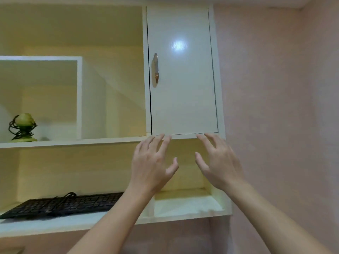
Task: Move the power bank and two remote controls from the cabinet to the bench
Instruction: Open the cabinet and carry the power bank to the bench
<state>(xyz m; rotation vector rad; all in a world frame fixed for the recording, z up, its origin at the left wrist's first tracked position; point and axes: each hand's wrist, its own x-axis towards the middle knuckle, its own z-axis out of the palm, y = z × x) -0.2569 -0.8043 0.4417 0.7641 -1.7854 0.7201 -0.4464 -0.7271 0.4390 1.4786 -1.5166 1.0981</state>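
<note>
Standing closed, cabinet door (181,79) blocks left hand (152,165), right hand (219,165); keyboard (64,205) below.

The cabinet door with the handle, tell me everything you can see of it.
The cabinet door is a tall, glossy white panel at the upper right of the shelf unit, with a bright light glare on it. It looks shut, with a thin dark gap down its left edge. A vertical bar handle, silvery with coppery ends, sits near that edge. The spread fingertips of the left hand and right hand reach its bottom edge; actual contact cannot be told.
</note>
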